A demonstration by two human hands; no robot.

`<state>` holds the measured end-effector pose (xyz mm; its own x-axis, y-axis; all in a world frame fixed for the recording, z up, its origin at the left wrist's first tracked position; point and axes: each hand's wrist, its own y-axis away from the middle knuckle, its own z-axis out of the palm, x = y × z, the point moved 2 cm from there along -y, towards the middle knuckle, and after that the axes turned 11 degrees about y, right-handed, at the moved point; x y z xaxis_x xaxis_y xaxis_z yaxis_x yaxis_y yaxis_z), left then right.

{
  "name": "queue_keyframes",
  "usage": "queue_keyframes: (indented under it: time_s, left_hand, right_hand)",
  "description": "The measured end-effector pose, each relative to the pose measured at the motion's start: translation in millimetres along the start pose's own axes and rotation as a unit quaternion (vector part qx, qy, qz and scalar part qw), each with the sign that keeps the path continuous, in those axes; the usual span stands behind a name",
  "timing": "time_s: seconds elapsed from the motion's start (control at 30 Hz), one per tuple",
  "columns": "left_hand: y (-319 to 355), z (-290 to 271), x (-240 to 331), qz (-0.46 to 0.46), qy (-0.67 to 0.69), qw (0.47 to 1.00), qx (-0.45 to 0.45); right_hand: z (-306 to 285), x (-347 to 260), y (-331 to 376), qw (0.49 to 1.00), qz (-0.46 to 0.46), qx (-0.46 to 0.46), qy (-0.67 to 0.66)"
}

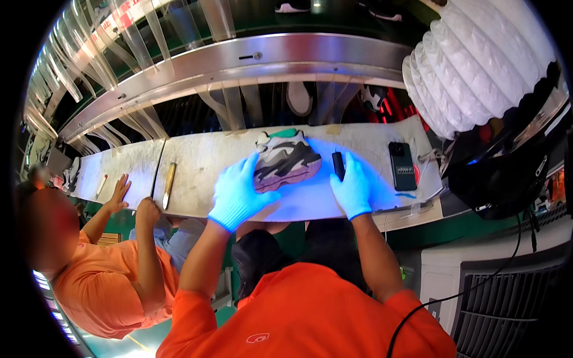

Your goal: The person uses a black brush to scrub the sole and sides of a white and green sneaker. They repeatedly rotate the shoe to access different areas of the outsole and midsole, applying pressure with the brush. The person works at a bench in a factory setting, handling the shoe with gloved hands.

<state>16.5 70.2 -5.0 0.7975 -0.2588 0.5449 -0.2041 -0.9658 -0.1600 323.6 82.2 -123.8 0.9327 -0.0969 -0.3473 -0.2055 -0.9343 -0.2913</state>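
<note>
A sneaker (289, 156) lies on its side on the worktable (206, 156), grey, white and black with a mauve sole and a green patch inside its collar. My left hand (237, 192), in a knit glove that glows blue, grips the shoe's left end, thumb along the sole. My right hand (352, 186), gloved alike, is closed around a slim black torch (339, 165) standing just right of the shoe. Blue light spreads over the tabletop between the two hands and onto the gloves.
Right of my right hand lies a dark phone (402, 167). A wooden-handled tool with a blade (170, 182) rests to the left. A co-worker (113, 268) sits at far left, hands at the table. A metal rail (239, 56) with plastic strips runs behind; a white ribbed duct (477, 65) hangs at right.
</note>
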Motion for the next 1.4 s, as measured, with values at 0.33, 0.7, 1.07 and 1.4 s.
queue_keyframes:
  time_s: [0.33, 0.7, 1.07, 1.4]
  left_hand:
    - [-40.6, 3.8, -14.2, -0.084, 0.038, 0.995, -0.036]
    - [-38.2, 8.8, -15.3, -0.067, 0.048, 0.997, -0.010]
    - [-10.8, 31.6, -47.6, -0.005, 0.191, 0.974, 0.120]
    - [49.2, 44.0, -45.1, 0.225, 0.075, 0.919, 0.314]
  right_hand:
    - [-27.2, 1.1, 23.8, 0.964, -0.101, -0.038, -0.244]
    - [-11.5, -6.2, 2.0, 0.966, -0.108, -0.064, -0.227]
    - [-37.6, 11.6, -0.9, 0.978, -0.076, -0.196, 0.006]
    - [7.1, -9.6, -10.7, 0.728, 0.042, -0.239, -0.641]
